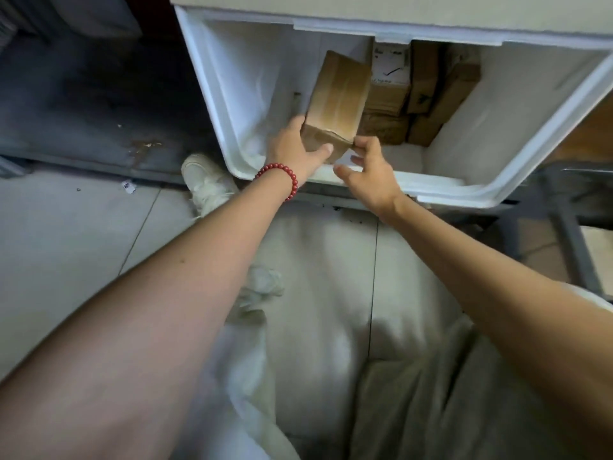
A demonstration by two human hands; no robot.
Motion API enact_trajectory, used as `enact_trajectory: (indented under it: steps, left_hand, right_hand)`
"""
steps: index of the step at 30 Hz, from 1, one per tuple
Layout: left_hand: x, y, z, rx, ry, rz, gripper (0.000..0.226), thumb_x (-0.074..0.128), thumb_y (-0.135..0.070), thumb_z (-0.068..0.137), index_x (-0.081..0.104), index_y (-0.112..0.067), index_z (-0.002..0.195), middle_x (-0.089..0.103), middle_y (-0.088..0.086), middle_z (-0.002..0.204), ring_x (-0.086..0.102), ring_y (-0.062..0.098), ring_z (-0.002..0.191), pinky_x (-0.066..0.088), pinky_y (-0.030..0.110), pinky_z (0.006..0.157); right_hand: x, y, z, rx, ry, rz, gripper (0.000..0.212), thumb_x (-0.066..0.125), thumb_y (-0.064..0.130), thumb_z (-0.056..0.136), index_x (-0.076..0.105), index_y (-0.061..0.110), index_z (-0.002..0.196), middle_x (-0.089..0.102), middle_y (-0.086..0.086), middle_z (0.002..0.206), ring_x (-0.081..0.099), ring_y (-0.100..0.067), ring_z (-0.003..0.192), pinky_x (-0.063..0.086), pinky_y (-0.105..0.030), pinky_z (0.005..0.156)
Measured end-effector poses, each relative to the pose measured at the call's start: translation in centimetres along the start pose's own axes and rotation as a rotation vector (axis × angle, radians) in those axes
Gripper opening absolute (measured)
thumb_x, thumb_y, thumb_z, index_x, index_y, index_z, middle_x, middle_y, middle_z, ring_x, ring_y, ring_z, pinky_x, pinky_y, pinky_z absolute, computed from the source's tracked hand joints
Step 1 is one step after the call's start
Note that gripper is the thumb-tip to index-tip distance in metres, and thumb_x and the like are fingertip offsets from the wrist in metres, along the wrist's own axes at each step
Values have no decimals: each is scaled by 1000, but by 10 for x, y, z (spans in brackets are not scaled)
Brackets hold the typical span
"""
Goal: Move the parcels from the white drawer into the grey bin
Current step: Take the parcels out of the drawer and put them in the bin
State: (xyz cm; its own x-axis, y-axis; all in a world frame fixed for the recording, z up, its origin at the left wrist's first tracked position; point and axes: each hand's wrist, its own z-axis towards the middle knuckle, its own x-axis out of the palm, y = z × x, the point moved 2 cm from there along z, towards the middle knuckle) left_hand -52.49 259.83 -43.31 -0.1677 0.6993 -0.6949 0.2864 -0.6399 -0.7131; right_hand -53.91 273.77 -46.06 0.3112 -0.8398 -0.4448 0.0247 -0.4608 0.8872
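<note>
Both arms are bare from the wrists back to the near edge of the view. Round the left wrist, just behind the left hand (292,149), sits a bracelet (282,180) of round, glossy, dark red beads strung in a single row. The trousers (414,410) are loose and pale, off-white to cream, and lie in long soft folds. The cloth looks whiter on the left leg and greyer on the right. Farther off on the left shows a white shoe (205,184) with a rounded toe, and pale cloth is bunched nearer than it. A pale strip beside the right upper arm is too blurred to identify.
</note>
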Motion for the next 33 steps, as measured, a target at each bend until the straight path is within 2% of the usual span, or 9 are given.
enact_trajectory:
  steps: [6, 12, 14, 16, 21, 25, 28, 31, 33]
  left_hand:
    - [-34, -42, -48, 66, -96, 65, 66, 74, -46, 75, 50, -19, 129, 60, 2, 123, 54, 21, 115, 45, 28, 95]
    - [-45, -53, -94, 129, -93, 137, 79, 85, -50, 57, 51, -18, 121, 62, 3, 117, 56, 20, 109, 46, 27, 85]
    - [-48, -51, -107, 134, -78, 114, 85, 87, -52, 53, 50, -17, 121, 62, 3, 118, 56, 20, 110, 47, 27, 86]
    - [-52, -45, -117, 136, -83, 106, 87, 86, -53, 53, 49, -16, 122, 61, 3, 121, 56, 20, 112, 47, 27, 87]
    - [-53, -24, -141, 83, -149, 54, 76, 77, -64, 53, 52, -21, 111, 64, -1, 112, 60, 18, 103, 48, 24, 79]
    - [-45, -8, -159, -19, -132, -118, 65, 72, -66, 45, 51, -35, 98, 63, -20, 92, 62, 8, 96, 50, 23, 81]
    - [-41, -5, -163, -25, -90, -216, 64, 70, -67, 43, 58, -36, 98, 63, -25, 90, 62, 2, 94, 48, 21, 84]
    - [-38, 1, -166, -43, 8, -303, 68, 72, -63, 51, 64, -30, 109, 69, -18, 98, 63, -1, 95, 48, 19, 83]
    - [-39, 5, -169, -75, 15, -359, 63, 72, -58, 62, 59, -27, 115, 67, -18, 99, 60, -4, 93, 44, 17, 76]
  right_hand:
    - [-5, 24, -77, -95, 59, 26, 54, 56, 17, 97, 29, 9, 143, 39, -4, 151, 37, -17, 137, 29, -19, 104]
    - [-7, 24, -140, -176, 49, 68, 62, 55, 13, 97, 23, 14, 149, 33, 2, 154, 29, -5, 139, 20, 9, 89]
    - [-12, 25, -150, -174, 45, 73, 62, 54, 15, 97, 24, 18, 151, 34, 5, 154, 29, -4, 139, 22, 5, 91]
    - [-18, 28, -157, -191, 65, 63, 62, 54, 17, 98, 24, 22, 152, 33, 9, 154, 29, -2, 139, 25, -7, 99]
    - [-22, 29, -169, -247, 139, 17, 57, 56, 18, 97, 32, 22, 149, 37, 9, 151, 33, -3, 136, 29, -23, 111]
    - [-32, 14, -165, -140, -13, 43, 63, 63, 16, 92, 31, 13, 146, 36, -3, 148, 35, -15, 136, 29, -33, 114]
    - [-47, 4, -159, -46, -37, 135, 65, 63, 16, 92, 26, 19, 146, 45, 1, 139, 41, -15, 130, 33, -30, 110]
    - [-51, -2, -156, 6, -39, 282, 56, 59, 13, 94, 29, 23, 141, 56, 8, 123, 55, -8, 112, 46, -15, 87]
    - [-49, -3, -156, 13, -43, 296, 56, 60, 17, 95, 31, 20, 143, 56, 16, 116, 54, -3, 111, 49, -12, 81]
